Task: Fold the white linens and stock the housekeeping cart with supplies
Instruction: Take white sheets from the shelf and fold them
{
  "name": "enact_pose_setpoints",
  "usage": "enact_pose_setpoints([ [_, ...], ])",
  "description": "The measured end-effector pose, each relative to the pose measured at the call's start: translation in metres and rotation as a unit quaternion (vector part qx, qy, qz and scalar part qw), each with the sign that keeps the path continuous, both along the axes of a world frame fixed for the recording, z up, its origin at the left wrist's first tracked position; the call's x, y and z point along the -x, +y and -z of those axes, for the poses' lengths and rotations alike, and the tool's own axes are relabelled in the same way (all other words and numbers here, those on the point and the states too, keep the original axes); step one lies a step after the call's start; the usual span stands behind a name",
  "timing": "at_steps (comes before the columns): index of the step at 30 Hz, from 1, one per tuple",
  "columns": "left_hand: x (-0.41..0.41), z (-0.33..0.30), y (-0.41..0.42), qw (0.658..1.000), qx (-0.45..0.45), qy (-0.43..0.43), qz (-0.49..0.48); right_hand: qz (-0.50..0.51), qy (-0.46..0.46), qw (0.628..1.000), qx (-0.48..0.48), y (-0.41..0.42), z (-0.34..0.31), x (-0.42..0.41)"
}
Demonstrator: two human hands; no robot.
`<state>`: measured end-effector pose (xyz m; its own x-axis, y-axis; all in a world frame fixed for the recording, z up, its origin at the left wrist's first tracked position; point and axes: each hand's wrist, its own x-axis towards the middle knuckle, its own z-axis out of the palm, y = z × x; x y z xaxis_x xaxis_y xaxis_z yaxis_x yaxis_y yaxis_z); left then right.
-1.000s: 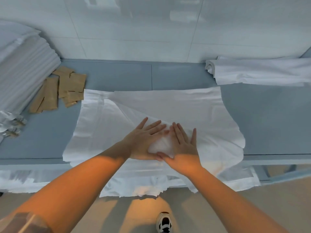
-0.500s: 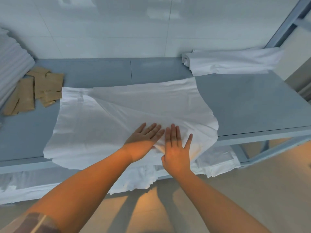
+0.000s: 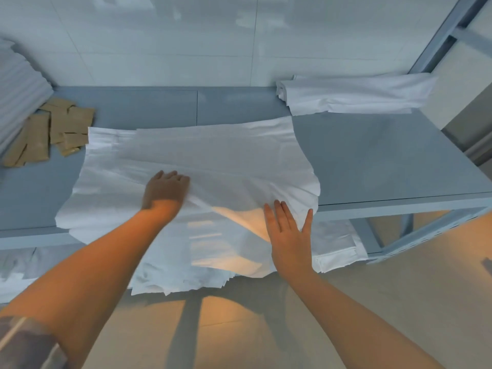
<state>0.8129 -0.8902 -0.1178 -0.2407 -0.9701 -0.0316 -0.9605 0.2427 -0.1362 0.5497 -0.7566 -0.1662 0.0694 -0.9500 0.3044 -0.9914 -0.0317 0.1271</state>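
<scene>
- Both hands have parted since half a second ago: they lay side by side near the middle of the cloth, and now my left hand [image 3: 165, 189] sits toward 9 o'clock of my right hand [image 3: 288, 230], well apart from it.
- My left hand rests on the white linen [image 3: 202, 155]; it is blurred, the fingers look slightly bent on the fabric, and I cannot tell whether they pinch a fold.
- My right hand lies flat, fingers straight and spread, thumb out to 3 o'clock, pressing the linen's near edge where it hangs over the front of the grey shelf [image 3: 372, 161].
- I see the linen spread across the middle of the shelf, its near part draping off the front edge toward 6 o'clock.
- At 1 o'clock a second white cloth [image 3: 351, 95] lies bunched against the wall.
- At 9 o'clock brown paper packets [image 3: 50, 129] lie scattered on the shelf, just beside a stack of folded white linens [image 3: 18, 97] at the left edge.
- More white cloth [image 3: 335, 246] shows on the lower level at 4 o'clock.
</scene>
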Motion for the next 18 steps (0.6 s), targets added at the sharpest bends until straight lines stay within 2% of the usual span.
enact_pose_setpoints([
  [3,-0.014,-0.013,0.019,0.998,0.037,0.057,-0.016,-0.022,-0.001,0.999,0.026,0.013,-0.002,0.014],
  [7,-0.023,-0.020,0.062,0.977,0.182,0.088,0.071,-0.042,-0.011,0.998,0.044,0.031,-0.006,0.033],
  [18,-0.002,0.007,0.190,0.977,0.166,0.121,0.051,-0.109,-0.043,0.991,0.058,0.088,0.000,0.082],
])
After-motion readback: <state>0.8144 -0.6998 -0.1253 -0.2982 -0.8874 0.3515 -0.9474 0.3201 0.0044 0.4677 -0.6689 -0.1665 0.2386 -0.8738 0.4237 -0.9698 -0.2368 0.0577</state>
